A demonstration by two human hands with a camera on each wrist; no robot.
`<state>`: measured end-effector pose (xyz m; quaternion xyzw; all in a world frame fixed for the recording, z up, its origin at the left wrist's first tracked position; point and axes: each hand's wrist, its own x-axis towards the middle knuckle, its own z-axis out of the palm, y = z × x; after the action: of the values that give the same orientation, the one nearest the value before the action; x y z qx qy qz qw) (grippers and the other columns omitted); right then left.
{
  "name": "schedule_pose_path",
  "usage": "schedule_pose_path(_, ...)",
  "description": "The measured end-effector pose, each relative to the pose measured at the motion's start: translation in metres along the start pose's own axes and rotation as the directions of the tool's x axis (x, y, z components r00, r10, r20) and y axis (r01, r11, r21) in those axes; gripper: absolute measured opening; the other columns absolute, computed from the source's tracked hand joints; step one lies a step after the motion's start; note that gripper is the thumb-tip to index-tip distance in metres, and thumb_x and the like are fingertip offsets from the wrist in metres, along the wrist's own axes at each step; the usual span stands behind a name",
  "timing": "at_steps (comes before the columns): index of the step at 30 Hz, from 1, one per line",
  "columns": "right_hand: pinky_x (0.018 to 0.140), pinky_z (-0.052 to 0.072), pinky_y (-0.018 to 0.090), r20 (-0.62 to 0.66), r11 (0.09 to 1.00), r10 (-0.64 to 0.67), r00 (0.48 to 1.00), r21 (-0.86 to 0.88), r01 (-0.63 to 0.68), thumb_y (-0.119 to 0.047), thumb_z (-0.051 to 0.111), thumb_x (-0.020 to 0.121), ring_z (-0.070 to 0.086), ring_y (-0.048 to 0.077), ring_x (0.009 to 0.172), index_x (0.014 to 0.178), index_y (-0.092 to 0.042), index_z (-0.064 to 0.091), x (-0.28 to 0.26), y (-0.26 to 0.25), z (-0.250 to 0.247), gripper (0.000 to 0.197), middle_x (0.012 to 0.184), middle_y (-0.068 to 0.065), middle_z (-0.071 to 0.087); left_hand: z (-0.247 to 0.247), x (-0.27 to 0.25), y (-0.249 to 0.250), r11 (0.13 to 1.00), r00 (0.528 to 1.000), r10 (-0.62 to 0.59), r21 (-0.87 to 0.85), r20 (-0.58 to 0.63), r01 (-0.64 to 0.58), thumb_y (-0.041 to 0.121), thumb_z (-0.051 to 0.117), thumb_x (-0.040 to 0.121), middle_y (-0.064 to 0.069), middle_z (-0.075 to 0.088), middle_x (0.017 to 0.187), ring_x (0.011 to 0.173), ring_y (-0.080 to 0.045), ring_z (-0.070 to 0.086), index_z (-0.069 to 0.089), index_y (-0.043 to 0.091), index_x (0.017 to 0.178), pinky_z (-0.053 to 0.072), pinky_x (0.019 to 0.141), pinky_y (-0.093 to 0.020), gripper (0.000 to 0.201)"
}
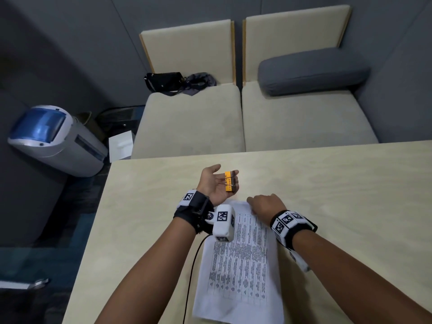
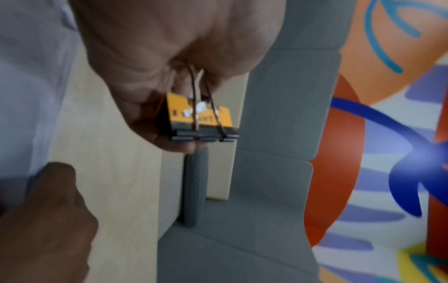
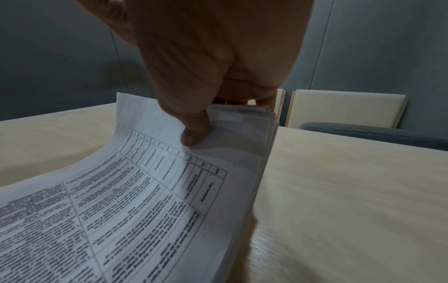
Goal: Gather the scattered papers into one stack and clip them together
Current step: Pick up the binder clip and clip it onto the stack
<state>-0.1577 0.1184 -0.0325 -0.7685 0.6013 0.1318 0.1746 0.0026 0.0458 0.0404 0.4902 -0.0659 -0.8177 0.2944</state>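
Note:
An orange and black binder clip (image 1: 230,182) lies in my upturned left hand (image 1: 219,181), held above the table beyond the papers. Its wire handles point toward the palm, and the fingers curl round the clip (image 2: 201,118). The white paper stack (image 1: 240,265), printed with a table of text, lies lengthwise on the table before me. My right hand (image 1: 264,204) pinches the stack's far right corner. The thumb (image 3: 194,132) presses on the top sheet (image 3: 135,201), and the fingers sit behind the raised edge. That corner is lifted and curved off the table.
The light wooden table (image 1: 339,206) stretches to the right. A beige sofa (image 1: 191,122) behind it carries a grey cushion (image 1: 313,71) and a black bag (image 1: 163,81). A white and blue appliance (image 1: 53,139) stands on the floor at left. A black cable (image 1: 191,272) hangs by my left forearm.

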Motion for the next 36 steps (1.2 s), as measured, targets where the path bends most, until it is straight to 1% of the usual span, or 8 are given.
schedule_pose_path(3, 0.084, 0.041, 0.036, -0.004, 1.0, -0.013, 1.0, -0.007, 0.013, -0.013, 0.044, 0.096, 0.064, 0.026, 0.095, 0.109, -0.015, 0.054, 0.0, 0.0, 0.0, 0.016, 0.105, 0.006, 0.066, 0.003, 0.007, 0.0, 0.983, 0.991, 0.082, 0.175, -0.109, -0.062, 0.024, 0.028, 0.099, -0.016, 0.061, 0.054, 0.047, -0.025, 0.059, 0.054, -0.003, 0.081, 0.054, 0.048, -0.026, 0.042)
schedule_pose_path(6, 0.082, 0.042, 0.036, -0.01, 0.999, -0.025, 1.0, -0.032, 0.024, -0.013, 0.046, 0.095, 0.064, 0.028, 0.094, 0.108, -0.013, 0.054, -0.001, 0.0, -0.001, 0.015, 0.104, 0.008, 0.066, 0.004, 0.015, -0.001, 0.904, 0.967, 0.172, 0.421, -0.188, -0.079, 0.015, 0.032, 0.098, -0.023, 0.061, 0.068, 0.055, -0.033, 0.067, 0.05, -0.001, 0.077, 0.06, 0.052, -0.038, 0.032)
schedule_pose_path(9, 0.081, 0.043, 0.036, -0.007, 0.999, -0.038, 0.999, -0.024, 0.038, -0.012, 0.046, 0.095, 0.064, 0.028, 0.091, 0.106, -0.012, 0.055, -0.001, 0.001, -0.002, 0.015, 0.102, 0.008, 0.067, -0.003, 0.027, 0.0, 0.501, 0.867, 0.431, 0.865, -0.25, 0.0, 0.015, 0.042, 0.093, -0.023, 0.064, 0.097, 0.101, -0.04, 0.065, 0.042, 0.016, 0.062, 0.056, 0.083, -0.041, 0.031)
schedule_pose_path(13, 0.073, 0.037, 0.033, -0.006, 0.998, -0.056, 0.998, -0.006, 0.056, -0.009, 0.048, 0.093, 0.065, 0.029, 0.089, 0.102, -0.012, 0.056, 0.0, 0.001, -0.004, 0.012, 0.099, 0.007, 0.067, -0.005, 0.037, -0.005, 0.248, 0.82, 0.552, 0.969, -0.15, 0.01, 0.02, 0.042, 0.092, -0.021, 0.065, 0.096, 0.1, -0.039, 0.063, 0.049, 0.007, 0.071, 0.044, 0.072, -0.033, 0.025)
schedule_pose_path(20, 0.074, 0.04, 0.033, -0.007, 0.997, -0.071, 0.997, -0.008, 0.071, -0.012, 0.05, 0.094, 0.066, 0.028, 0.089, 0.102, -0.014, 0.057, 0.001, 0.0, -0.004, 0.011, 0.099, 0.006, 0.068, 0.002, 0.037, -0.013, 0.25, 0.718, 0.695, 0.948, -0.032, -0.199, 0.023, 0.043, 0.085, -0.003, 0.029, 0.046, 0.05, -0.025, 0.025, 0.026, 0.012, 0.047, 0.023, 0.05, -0.029, 0.043)
schedule_pose_path(27, 0.074, 0.045, 0.033, 0.009, 0.997, -0.066, 0.998, 0.047, 0.065, -0.013, 0.054, 0.091, 0.067, 0.028, 0.092, 0.102, -0.015, 0.062, 0.003, 0.003, -0.009, 0.014, 0.101, 0.005, 0.069, -0.001, 0.046, -0.026, 0.083, 0.61, 0.781, 0.944, 0.138, -0.32, 0.037, 0.042, 0.099, -0.006, 0.029, 0.039, 0.044, -0.023, 0.027, 0.023, 0.011, 0.045, 0.027, 0.048, -0.036, 0.062)
schedule_pose_path(32, 0.064, 0.037, 0.028, 0.011, 0.99, 0.012, 1.0, 0.14, -0.013, -0.024, 0.061, 0.087, 0.066, 0.033, 0.087, 0.096, -0.015, 0.067, 0.006, 0.005, -0.015, 0.014, 0.095, 0.011, 0.068, 0.005, 0.051, -0.035, 0.028, 0.584, 0.794, 0.951, 0.167, -0.309, 0.034, 0.039, 0.101, -0.002, 0.025, 0.037, 0.04, -0.02, 0.024, 0.022, 0.013, 0.043, 0.02, 0.048, -0.032, 0.065)
schedule_pose_path(36, 0.061, 0.038, 0.028, 0.014, 0.973, 0.082, 0.996, 0.216, -0.084, -0.02, 0.062, 0.081, 0.064, 0.031, 0.079, 0.087, -0.017, 0.067, 0.005, 0.008, -0.017, 0.008, 0.088, 0.01, 0.069, 0.003, 0.059, -0.042, 0.027, 0.617, 0.775, 0.967, 0.14, -0.254, 0.033, 0.036, 0.102, -0.002, 0.028, 0.038, 0.044, -0.024, 0.028, 0.024, 0.012, 0.042, 0.024, 0.056, -0.031, 0.065)
